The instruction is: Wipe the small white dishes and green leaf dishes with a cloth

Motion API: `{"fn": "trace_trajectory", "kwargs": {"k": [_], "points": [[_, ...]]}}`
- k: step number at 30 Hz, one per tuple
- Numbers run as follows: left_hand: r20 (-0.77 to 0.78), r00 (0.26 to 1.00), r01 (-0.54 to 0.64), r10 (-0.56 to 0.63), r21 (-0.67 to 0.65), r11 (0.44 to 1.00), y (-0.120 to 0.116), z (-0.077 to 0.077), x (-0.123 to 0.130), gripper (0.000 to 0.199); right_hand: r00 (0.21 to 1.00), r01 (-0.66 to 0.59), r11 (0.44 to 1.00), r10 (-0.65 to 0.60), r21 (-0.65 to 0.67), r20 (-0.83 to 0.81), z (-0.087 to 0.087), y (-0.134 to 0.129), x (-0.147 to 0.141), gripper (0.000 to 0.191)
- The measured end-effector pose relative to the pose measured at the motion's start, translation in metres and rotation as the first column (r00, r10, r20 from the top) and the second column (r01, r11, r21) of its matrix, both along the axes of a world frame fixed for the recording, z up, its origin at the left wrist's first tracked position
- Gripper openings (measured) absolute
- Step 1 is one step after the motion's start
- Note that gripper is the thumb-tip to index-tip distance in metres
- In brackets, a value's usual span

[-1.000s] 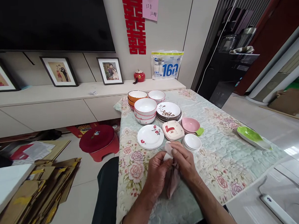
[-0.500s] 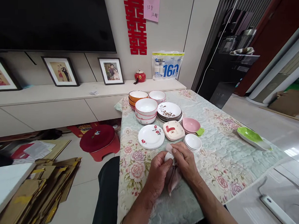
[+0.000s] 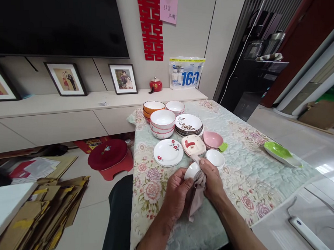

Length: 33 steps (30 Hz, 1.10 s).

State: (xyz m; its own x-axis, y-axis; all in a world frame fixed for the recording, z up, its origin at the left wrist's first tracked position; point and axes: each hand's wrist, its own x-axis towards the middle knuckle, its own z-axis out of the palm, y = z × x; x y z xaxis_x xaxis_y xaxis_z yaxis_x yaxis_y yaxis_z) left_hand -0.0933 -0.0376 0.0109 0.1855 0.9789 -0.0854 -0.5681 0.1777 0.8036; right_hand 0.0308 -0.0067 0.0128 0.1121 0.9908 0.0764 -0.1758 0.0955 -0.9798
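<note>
A small white bowl (image 3: pixel 191 170) is gripped at its left rim by my left hand (image 3: pixel 177 188), thumb at the near edge. My right hand (image 3: pixel 212 177) is closed on a pale pinkish cloth (image 3: pixel 197 197), pressing it on the bowl's right side. One end of the cloth sticks up above the fingers; the rest hangs below. Just beyond my right hand stand small white bowls (image 3: pixel 215 158). White plates with red flowers (image 3: pixel 168 154) and a squarish cream dish with a red pattern (image 3: pixel 193 144) lie ahead of my hands.
Further back are stacked white bowls (image 3: pixel 162 119), orange bowls (image 3: pixel 153 105), brown-flowered plates (image 3: pixel 188 123) and a pink bowl (image 3: pixel 213 139). A green leaf-shaped dish (image 3: pixel 280 151) lies near the table's right edge. On the left floor are a red stool (image 3: pixel 111 157) and flattened cardboard (image 3: pixel 51 203).
The bowl has tilted so more of its inside shows. My right hand has shifted slightly right with the cloth, which now bunches over the bowl's right rim.
</note>
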Motion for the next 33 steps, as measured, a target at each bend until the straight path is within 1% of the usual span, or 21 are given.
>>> {"fn": "trace_trajectory", "kwargs": {"k": [2,4,6,7,8,9,11,13,14,15,17,20,24,26,28,30,33], "points": [[-0.094,0.995,-0.019,0.019,0.009,1.000,0.001,0.001,-0.001,0.022,0.977,-0.057,0.985,0.022,0.163,0.210,0.002,-0.002,-0.001,0.027],[-0.196,0.980,-0.041,0.045,0.024,0.999,0.002,0.002,-0.002,0.023,0.908,-0.167,0.936,0.024,0.308,0.419,0.004,-0.005,-0.002,0.025],[-0.232,0.971,-0.051,0.058,0.035,0.998,0.002,0.004,-0.003,0.027,0.853,-0.251,0.895,0.023,0.370,0.522,0.006,-0.007,-0.003,0.026],[-0.213,0.975,-0.051,0.058,0.037,0.998,0.002,0.005,-0.003,0.028,0.848,-0.260,0.888,0.023,0.378,0.529,0.006,-0.008,-0.003,0.027],[-0.166,0.985,-0.049,0.054,0.035,0.998,0.002,0.006,-0.003,0.028,0.862,-0.241,0.894,0.019,0.376,0.507,0.006,-0.007,-0.003,0.027],[-0.098,0.994,-0.048,0.049,0.022,0.999,0.001,0.007,-0.002,0.027,0.888,-0.201,0.912,0.015,0.357,0.460,0.005,-0.007,-0.003,0.027],[0.058,0.997,-0.040,0.042,-0.026,0.999,0.001,0.009,0.000,0.027,0.947,-0.106,0.962,0.022,0.250,0.320,0.002,-0.005,-0.002,0.030],[0.172,0.984,-0.042,0.056,-0.082,0.996,0.002,0.011,0.001,0.030,0.979,-0.058,0.992,0.035,0.109,0.199,0.000,-0.002,-0.002,0.036],[0.204,0.977,-0.048,0.069,-0.105,0.993,0.002,0.012,0.002,0.033,0.983,-0.051,0.996,0.038,0.067,0.177,-0.002,-0.001,-0.002,0.039],[0.222,0.972,-0.056,0.082,-0.122,0.991,0.003,0.013,0.002,0.035,0.981,-0.046,0.997,0.034,0.061,0.192,-0.003,-0.001,-0.002,0.040],[0.234,0.966,-0.077,0.109,-0.144,0.987,0.004,0.014,0.002,0.038,0.951,-0.031,0.990,-0.013,0.140,0.308,-0.004,0.000,-0.001,0.037],[0.233,0.964,-0.095,0.131,-0.163,0.982,0.005,0.014,0.002,0.039,0.867,-0.014,0.955,-0.136,0.295,0.480,-0.006,-0.001,-0.002,0.029],[0.248,0.956,-0.121,0.159,-0.161,0.980,0.006,0.013,0.002,0.042,0.801,0.083,0.894,-0.323,0.440,0.504,-0.008,-0.003,-0.002,0.019],[0.260,0.948,-0.145,0.185,-0.168,0.975,0.008,0.012,0.001,0.041,0.763,0.104,0.860,-0.391,0.500,0.514,-0.008,-0.004,-0.003,0.014],[0.270,0.938,-0.169,0.216,-0.184,0.968,0.010,0.011,0.000,0.038,0.722,0.073,0.839,-0.417,0.539,0.552,-0.007,-0.006,-0.005,0.008],[0.274,0.928,-0.202,0.254,-0.204,0.958,0.011,0.010,0.000,0.035,0.684,-0.007,0.828,-0.405,0.560,0.607,-0.004,-0.008,-0.007,0.006],[0.263,0.923,-0.228,0.281,-0.216,0.949,0.010,0.011,-0.001,0.031,0.662,-0.198,0.813,-0.301,0.547,0.686,0.001,-0.012,-0.011,0.015]]}}
